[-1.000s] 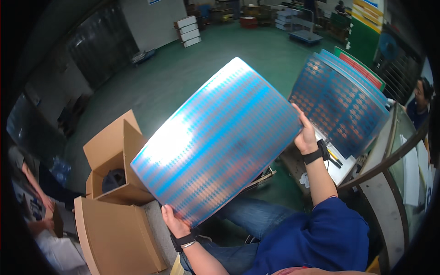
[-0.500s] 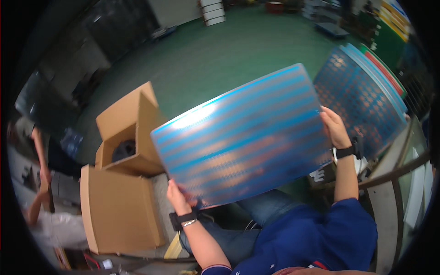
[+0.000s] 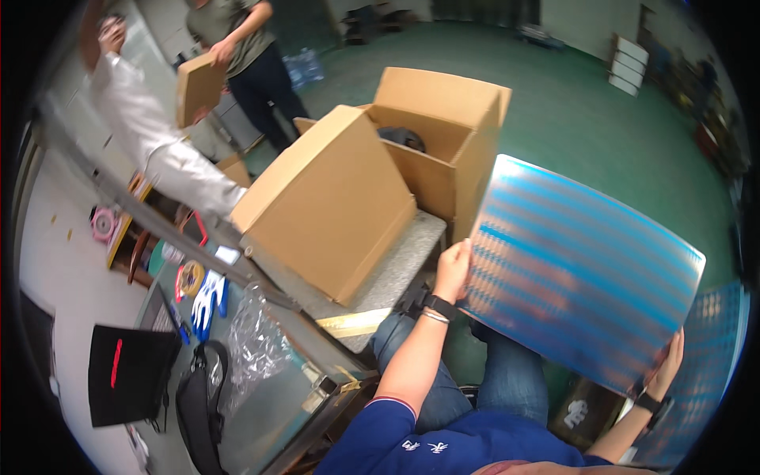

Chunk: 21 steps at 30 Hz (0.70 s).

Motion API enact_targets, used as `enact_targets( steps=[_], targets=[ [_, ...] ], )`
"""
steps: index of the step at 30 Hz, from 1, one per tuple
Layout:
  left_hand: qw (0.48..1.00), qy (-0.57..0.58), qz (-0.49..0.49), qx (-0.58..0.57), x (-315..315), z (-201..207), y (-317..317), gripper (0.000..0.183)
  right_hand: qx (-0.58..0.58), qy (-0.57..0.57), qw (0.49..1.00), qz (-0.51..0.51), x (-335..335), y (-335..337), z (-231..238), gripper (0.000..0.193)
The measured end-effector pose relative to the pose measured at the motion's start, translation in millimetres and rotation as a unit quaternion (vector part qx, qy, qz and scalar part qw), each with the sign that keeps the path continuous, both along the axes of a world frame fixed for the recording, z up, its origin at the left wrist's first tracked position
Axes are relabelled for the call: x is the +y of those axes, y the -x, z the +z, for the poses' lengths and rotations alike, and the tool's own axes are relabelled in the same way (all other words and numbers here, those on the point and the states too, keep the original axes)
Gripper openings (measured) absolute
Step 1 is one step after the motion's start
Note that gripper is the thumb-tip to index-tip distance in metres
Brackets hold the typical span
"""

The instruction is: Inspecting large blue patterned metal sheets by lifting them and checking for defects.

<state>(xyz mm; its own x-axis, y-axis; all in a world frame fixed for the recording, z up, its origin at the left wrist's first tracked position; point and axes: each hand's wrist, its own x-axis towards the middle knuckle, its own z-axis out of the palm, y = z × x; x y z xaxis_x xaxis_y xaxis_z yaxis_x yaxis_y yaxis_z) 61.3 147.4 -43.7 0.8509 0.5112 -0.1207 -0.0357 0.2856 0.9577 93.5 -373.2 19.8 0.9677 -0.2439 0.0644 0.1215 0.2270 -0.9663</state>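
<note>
I hold a large, thin, shiny panel with blue and grey stripes and rounded corners, tilted in front of my lap. My left hand grips its left edge, thumb on the face. At the lower right edge, my right hand is closed on the panel; some of its fingers are hidden behind it. More blue patterned panels stand beside my right forearm. Left of the panel, a shallow cardboard box rests tilted on a speckled grey slab.
Behind it stands an open cardboard carton with a dark item inside. A workbench at left carries blue-white gloves, clear plastic film and a black bag. Two people stand at far left, one holding a flat carton.
My view has swung left, bringing the workbench and both people into sight. The panel now slopes down to the right instead of up. Both hands still hold it.
</note>
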Motion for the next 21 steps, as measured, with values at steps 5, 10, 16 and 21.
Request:
enact_targets(
  steps=[5,10,16,21],
  targets=[
    [0.999,-0.009,0.026,-0.019,3.8,6.5,7.9,0.040,0.002,0.047,0.999,-0.012,13.8,-7.4,3.0,0.040],
    [0.995,-0.074,0.045,-0.044,2.0,-6.5,-3.0,0.041,-0.006,0.037,0.999,0.009,7.5,-4.8,6.4,0.041],
    [0.997,-0.041,0.046,-0.044,6.5,-2.3,-0.2,0.042,-0.014,0.026,1.000,-0.007,15.1,-13.2,2.5,0.038],
    [1.000,0.004,0.018,-0.008,0.2,6.6,0.7,0.039,0.000,0.006,1.000,0.007,8.9,-8.4,0.9,0.040]
  ],
)
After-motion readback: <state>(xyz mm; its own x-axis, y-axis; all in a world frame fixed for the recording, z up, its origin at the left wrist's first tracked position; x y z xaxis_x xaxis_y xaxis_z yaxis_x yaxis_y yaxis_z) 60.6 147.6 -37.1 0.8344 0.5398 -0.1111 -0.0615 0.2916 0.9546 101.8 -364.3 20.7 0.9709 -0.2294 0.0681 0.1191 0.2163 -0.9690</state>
